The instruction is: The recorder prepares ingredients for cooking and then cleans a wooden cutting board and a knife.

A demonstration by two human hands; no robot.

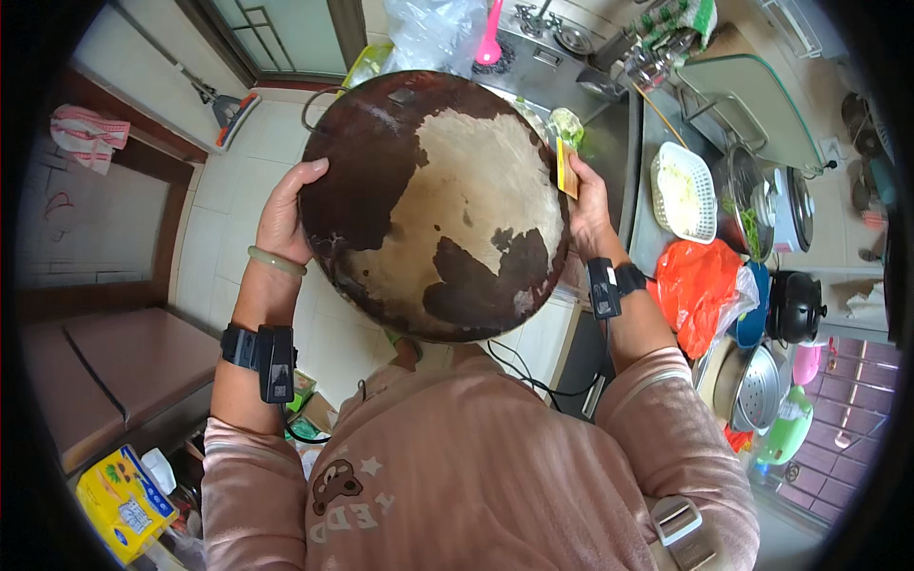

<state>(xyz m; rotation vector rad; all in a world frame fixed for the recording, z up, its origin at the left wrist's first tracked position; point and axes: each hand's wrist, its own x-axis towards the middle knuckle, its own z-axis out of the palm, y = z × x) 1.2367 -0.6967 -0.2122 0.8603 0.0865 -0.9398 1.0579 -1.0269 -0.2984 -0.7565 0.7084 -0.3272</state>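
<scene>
A large round wooden chopping board (485,178), patched with dark wet-looking and pale areas, is held up in front of my body above the floor. My left hand (280,210) grips its left edge, thumb on the upper face and fingers hidden beneath. On the opposite edge, my right hand (590,200) has hold of it near a small yellow-and-brown flat piece (567,169); I cannot tell if that is a label on the rim. A metal ring handle (308,108) sticks out at the board's upper left.
Beyond the board is a steel sink (525,61) with a pink ladle (489,50) and a cauliflower piece (566,127). Along the right counter stand a white basket (664,207) of shredded food, a glass-lidded pot (739,171) and a red plastic bag (696,292). A squeegee mop (232,118) leans at left.
</scene>
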